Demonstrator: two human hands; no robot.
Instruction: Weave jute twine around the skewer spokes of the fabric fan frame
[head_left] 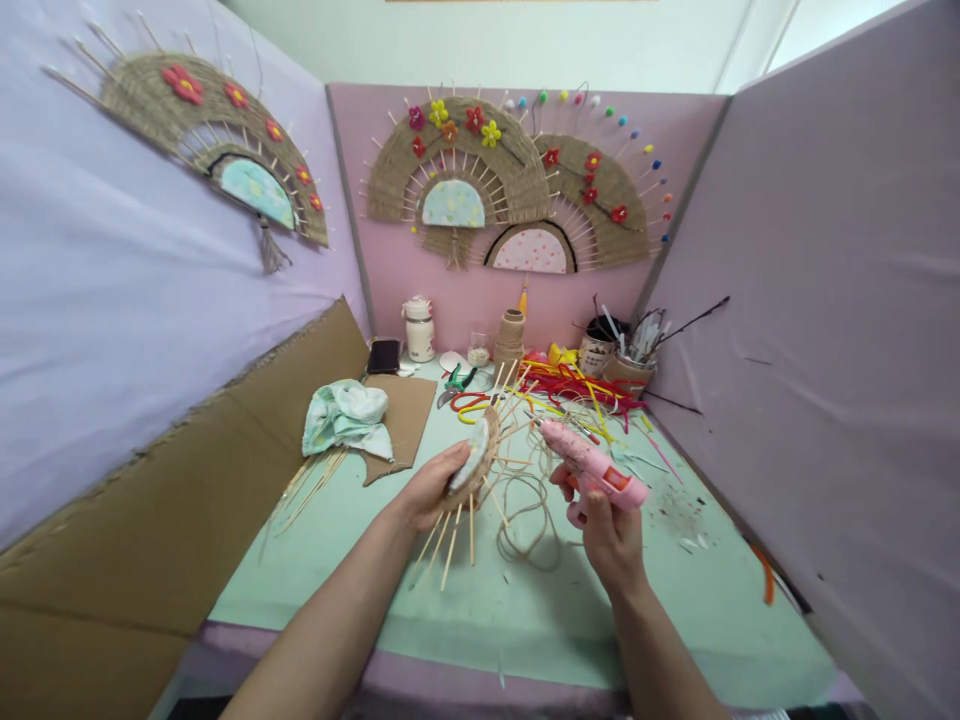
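Note:
My left hand [431, 488] grips a half-made fan [475, 458]: a semicircular cardboard piece with pale fabric and thin wooden sticks fanning out from it, held on edge above the green table [360, 560]. My right hand [606, 525] is closed on the handle of a pink glue gun [592, 468], whose nozzle points left toward the sticks of the fan. A loose coil of jute twine [529, 510] lies on the table between and below the two hands.
Pale green cloth [346, 415] and loose sticks [307, 485] lie at left beside brown cardboard [285, 400]. Coloured pipe cleaners [585, 390], scissors [457, 382], jars and tool cups [622, 362] crowd the back. Finished fans [457, 175] hang on the partition walls.

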